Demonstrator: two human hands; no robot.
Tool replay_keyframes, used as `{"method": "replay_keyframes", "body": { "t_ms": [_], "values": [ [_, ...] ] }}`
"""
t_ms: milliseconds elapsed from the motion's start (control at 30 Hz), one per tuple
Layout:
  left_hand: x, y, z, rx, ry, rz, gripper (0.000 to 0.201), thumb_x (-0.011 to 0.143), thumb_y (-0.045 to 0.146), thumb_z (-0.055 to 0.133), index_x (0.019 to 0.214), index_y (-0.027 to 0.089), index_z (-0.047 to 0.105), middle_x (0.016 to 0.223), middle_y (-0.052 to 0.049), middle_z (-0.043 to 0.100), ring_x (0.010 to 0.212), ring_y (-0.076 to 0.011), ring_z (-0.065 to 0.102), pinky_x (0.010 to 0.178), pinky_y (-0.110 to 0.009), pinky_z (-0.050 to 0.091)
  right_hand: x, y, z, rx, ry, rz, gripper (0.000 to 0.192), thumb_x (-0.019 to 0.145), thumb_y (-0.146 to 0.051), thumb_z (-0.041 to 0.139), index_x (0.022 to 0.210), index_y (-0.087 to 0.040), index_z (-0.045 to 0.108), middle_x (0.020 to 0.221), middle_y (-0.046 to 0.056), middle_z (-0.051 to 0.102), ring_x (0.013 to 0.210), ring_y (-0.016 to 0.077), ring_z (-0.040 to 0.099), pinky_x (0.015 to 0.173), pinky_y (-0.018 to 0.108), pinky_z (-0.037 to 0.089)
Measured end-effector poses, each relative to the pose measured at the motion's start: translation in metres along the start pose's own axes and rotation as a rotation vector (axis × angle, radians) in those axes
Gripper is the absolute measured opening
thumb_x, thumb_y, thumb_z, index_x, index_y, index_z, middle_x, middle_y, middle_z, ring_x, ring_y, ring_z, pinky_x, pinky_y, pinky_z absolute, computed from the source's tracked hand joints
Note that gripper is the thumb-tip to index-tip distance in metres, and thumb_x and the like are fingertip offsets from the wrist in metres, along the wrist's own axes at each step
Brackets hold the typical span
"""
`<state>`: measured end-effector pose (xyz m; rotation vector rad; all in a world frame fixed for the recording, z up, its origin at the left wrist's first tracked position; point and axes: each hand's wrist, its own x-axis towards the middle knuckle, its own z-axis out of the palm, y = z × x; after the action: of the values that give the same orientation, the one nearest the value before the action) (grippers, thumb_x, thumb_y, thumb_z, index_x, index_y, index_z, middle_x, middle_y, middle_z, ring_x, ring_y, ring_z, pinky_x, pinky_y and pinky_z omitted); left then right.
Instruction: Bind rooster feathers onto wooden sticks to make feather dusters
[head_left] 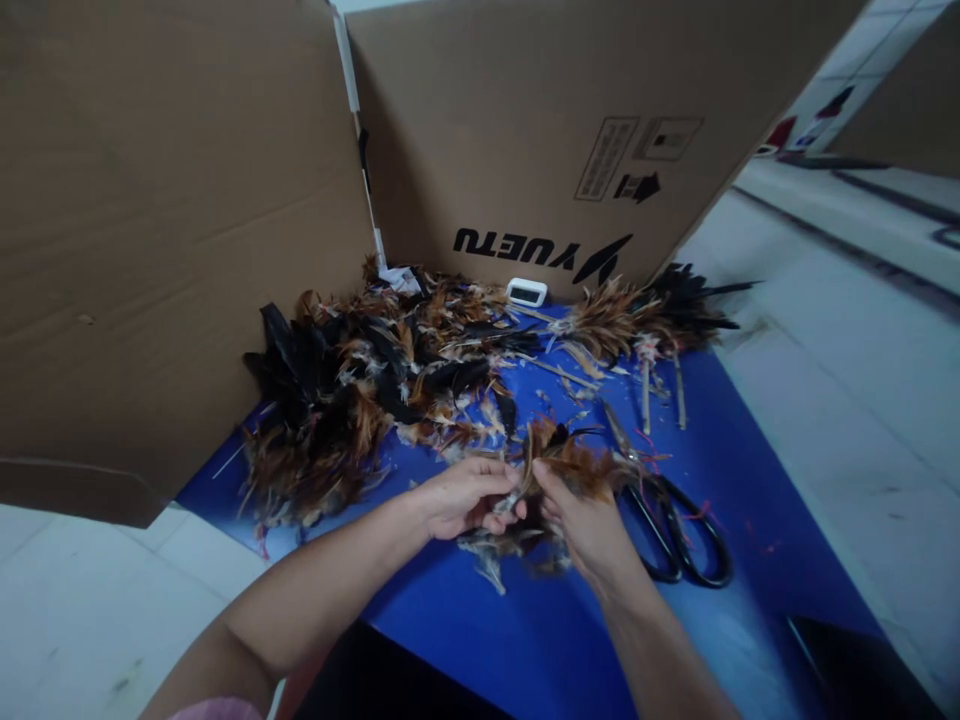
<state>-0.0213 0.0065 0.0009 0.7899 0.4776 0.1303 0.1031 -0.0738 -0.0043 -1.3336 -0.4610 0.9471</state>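
Gripping feathers [559, 465], both hands [461, 495] face cardboard [480, 120] printed "YUETU".

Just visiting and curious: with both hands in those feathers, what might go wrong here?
The scissors lie right beside the right hand, so a careless reach might nick it. The small bunch of feathers pinched with the left hand could slip and mix with the loose feather pile.

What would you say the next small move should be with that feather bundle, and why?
Probably squaring the quill ends: both the left hand and right hand pinch a small brown feather bundle above the blue table, its feathers splayed unevenly.
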Motion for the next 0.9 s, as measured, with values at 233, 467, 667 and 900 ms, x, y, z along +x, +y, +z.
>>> {"method": "replay_keyframes", "body": {
  "t_ms": [233, 467, 667, 900],
  "values": [
    [0.0, -0.005, -0.003, 0.07, 0.022, 0.058, 0.033, 0.07, 0.039, 0.069, 0.069, 0.013, 0.05, 0.053, 0.002, 0.052, 0.042, -0.0049, 0.046, 0.039, -0.015, 0.038, 0.002, -0.001, 0.003, 0.072, -0.007, 0.018, 0.043, 0.063, -0.045, 0.075, 0.061, -0.019, 0.041, 0.044, -0.012, 0.028, 0.037, 0.0022, 0.023, 0.035, 0.016, 0.019],
    [0.001, -0.004, 0.005, 0.124, 0.16, 0.195, 0.036, 0.07, 0.043, 0.067, 0.068, 0.015, 0.043, 0.054, 0.002, 0.054, 0.042, -0.0067, 0.05, 0.038, -0.016, 0.041, -0.005, 0.002, 0.01, 0.048, -0.021, 0.025, 0.049, 0.066, -0.05, 0.071, 0.053, -0.02, 0.034, 0.042, -0.012, 0.025, 0.035, 0.0021, 0.019, 0.033, 0.017, 0.015],
    [0.004, -0.008, 0.007, 0.191, 0.24, 0.29, 0.038, 0.069, 0.047, 0.064, 0.073, 0.016, 0.043, 0.052, 0.002, 0.055, 0.044, -0.0099, 0.054, 0.039, -0.018, 0.043, -0.008, 0.017, 0.01, -0.184, -0.075, -0.078, 0.036, 0.066, -0.049, 0.07, 0.06, -0.017, 0.054, 0.043, -0.005, 0.047, 0.036, 0.0077, 0.038, 0.034, 0.021, 0.027],
    [0.005, -0.015, 0.007, 0.242, 0.232, 0.31, 0.04, 0.07, 0.049, 0.064, 0.08, 0.014, 0.047, 0.051, 0.002, 0.057, 0.045, -0.0098, 0.056, 0.049, -0.023, 0.048, 0.0, 0.028, 0.005, -0.175, 0.055, -0.152, 0.032, 0.071, -0.048, 0.066, 0.076, -0.017, 0.057, 0.043, -0.008, 0.044, 0.036, 0.0084, 0.039, 0.035, 0.021, 0.03]
  ]
}}
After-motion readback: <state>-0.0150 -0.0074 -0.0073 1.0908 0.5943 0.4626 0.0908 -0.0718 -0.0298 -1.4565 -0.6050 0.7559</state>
